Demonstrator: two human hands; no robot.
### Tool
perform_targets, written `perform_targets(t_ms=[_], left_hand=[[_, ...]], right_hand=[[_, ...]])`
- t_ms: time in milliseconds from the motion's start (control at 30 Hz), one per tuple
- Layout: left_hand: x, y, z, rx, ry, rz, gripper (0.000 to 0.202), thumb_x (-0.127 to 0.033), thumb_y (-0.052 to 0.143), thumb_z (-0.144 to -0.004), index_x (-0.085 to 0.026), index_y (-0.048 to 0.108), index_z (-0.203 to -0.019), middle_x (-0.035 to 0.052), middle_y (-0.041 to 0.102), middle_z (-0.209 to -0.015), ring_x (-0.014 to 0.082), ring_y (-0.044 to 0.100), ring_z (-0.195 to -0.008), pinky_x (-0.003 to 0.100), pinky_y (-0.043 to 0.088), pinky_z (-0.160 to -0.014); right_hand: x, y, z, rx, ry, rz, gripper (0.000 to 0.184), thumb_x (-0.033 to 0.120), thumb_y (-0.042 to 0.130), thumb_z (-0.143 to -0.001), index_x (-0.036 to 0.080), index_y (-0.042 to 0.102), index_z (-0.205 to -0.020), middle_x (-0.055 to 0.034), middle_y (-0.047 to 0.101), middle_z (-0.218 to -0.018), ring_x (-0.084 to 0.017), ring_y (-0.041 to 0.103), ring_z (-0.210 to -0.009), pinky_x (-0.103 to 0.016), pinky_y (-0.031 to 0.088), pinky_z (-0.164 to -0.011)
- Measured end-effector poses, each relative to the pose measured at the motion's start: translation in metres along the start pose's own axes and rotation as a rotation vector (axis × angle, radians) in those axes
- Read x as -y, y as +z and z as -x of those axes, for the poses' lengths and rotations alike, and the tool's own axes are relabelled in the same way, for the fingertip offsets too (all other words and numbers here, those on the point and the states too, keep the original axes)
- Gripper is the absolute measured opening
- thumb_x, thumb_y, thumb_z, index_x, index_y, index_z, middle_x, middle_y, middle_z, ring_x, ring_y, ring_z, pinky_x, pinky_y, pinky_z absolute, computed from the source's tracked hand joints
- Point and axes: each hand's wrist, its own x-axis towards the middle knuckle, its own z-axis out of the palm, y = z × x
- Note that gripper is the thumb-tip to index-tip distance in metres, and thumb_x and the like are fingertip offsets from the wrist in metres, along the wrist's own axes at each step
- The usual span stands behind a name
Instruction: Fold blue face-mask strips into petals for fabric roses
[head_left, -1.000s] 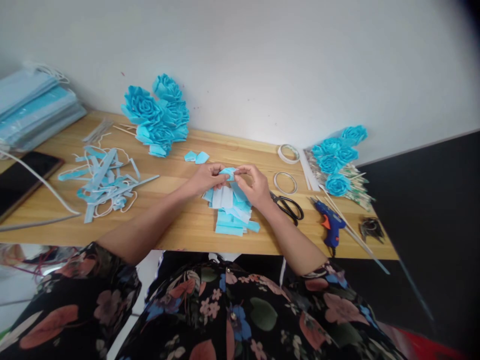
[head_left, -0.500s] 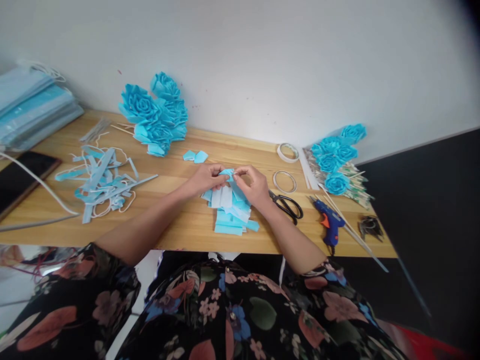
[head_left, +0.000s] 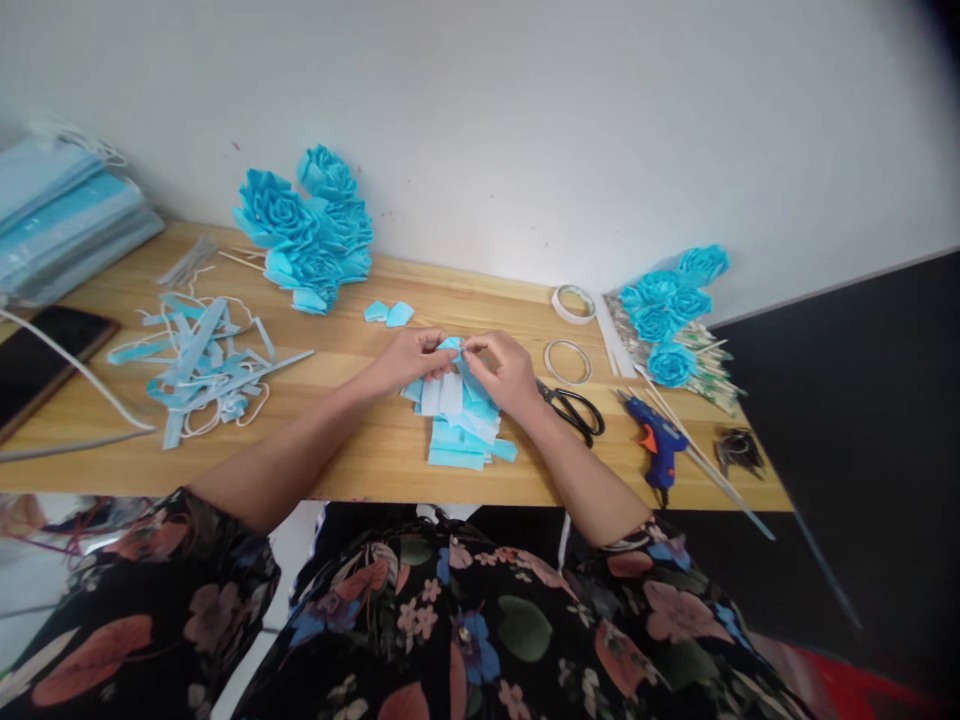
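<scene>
A small light-blue fabric piece (head_left: 451, 344) is pinched between my two hands. My left hand (head_left: 411, 360) grips its left side with thumb and fingers closed. On its right side, my right hand (head_left: 504, 368) pinches the edge with thumb and forefinger. Directly below my hands lies a loose pile of blue and white fabric pieces (head_left: 459, 440) cut from face masks. Two small blue cut pieces (head_left: 388, 314) rest on the table beyond my left hand. Black-handled scissors (head_left: 576, 412) lie beside my right wrist, their blades partly hidden by it.
Blue fabric roses (head_left: 307, 235) stand back left, with more roses (head_left: 661, 305) at right. Cut strips and ear loops (head_left: 202, 360), a phone (head_left: 49, 355) and stacked masks (head_left: 67, 215) are left. Tape rolls (head_left: 568, 362), a blue glue gun (head_left: 657, 440) and sticks (head_left: 705, 465) lie right.
Both hands stay almost in place; the fingers on the small blue piece have shifted slightly, drawing closer together. The whole view has moved a little.
</scene>
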Motion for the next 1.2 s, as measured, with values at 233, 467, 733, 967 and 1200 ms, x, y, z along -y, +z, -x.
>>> perform_targets(t_ms=[233, 467, 733, 967, 1200], left_hand=[[0.0009, 0.0013, 0.0004, -0.008, 0.028, -0.001, 0.035, -0.045, 0.067, -0.084, -0.016, 0.056, -0.068, -0.0028, 0.056, -0.053, 0.0065, 0.051, -0.047, 0.018, 0.041, -0.046], [-0.0008, 0.0024, 0.0015, -0.028, 0.007, 0.028, 0.033, -0.041, 0.064, -0.086, -0.015, 0.057, -0.067, -0.0024, 0.056, -0.053, 0.0061, 0.050, -0.047, 0.017, 0.040, -0.046], [-0.0012, 0.0026, 0.0015, -0.061, -0.008, 0.001, 0.029, -0.037, 0.066, -0.084, -0.016, 0.057, -0.066, -0.0033, 0.056, -0.052, 0.0059, 0.049, -0.046, 0.017, 0.040, -0.046], [0.0009, 0.0034, 0.0009, -0.047, 0.002, 0.004, 0.025, -0.031, 0.063, -0.085, -0.016, 0.057, -0.066, -0.0033, 0.056, -0.051, 0.0066, 0.049, -0.045, 0.018, 0.039, -0.046], [0.0031, 0.0034, 0.0013, -0.042, 0.027, -0.019, 0.028, -0.035, 0.064, -0.086, -0.016, 0.058, -0.067, -0.0022, 0.058, -0.053, 0.0074, 0.051, -0.046, 0.019, 0.040, -0.046]], right_hand=[[-0.0005, 0.0013, 0.0001, -0.014, -0.008, 0.013, 0.009, 0.026, 0.058, -0.091, 0.025, 0.067, -0.094, -0.0023, 0.074, -0.091, -0.019, 0.068, -0.085, -0.036, 0.053, -0.080], [0.0020, 0.0007, -0.0002, -0.028, 0.014, -0.019, 0.008, 0.027, 0.060, -0.091, 0.024, 0.068, -0.092, -0.0023, 0.075, -0.090, -0.018, 0.068, -0.084, -0.035, 0.053, -0.081], [0.0027, 0.0018, -0.0011, -0.017, 0.215, -0.247, 0.012, 0.031, 0.065, -0.085, 0.022, 0.064, -0.093, -0.0017, 0.073, -0.088, -0.016, 0.068, -0.081, -0.034, 0.055, -0.079], [0.0033, 0.0045, -0.0017, 0.013, 0.265, -0.334, 0.021, 0.030, 0.067, -0.082, 0.022, 0.059, -0.099, -0.0005, 0.070, -0.084, -0.015, 0.066, -0.077, -0.032, 0.054, -0.077], [0.0039, 0.0045, -0.0021, -0.008, 0.253, -0.340, 0.018, 0.028, 0.064, -0.083, 0.022, 0.058, -0.099, 0.0019, 0.065, -0.079, -0.014, 0.063, -0.073, -0.031, 0.052, -0.075]])
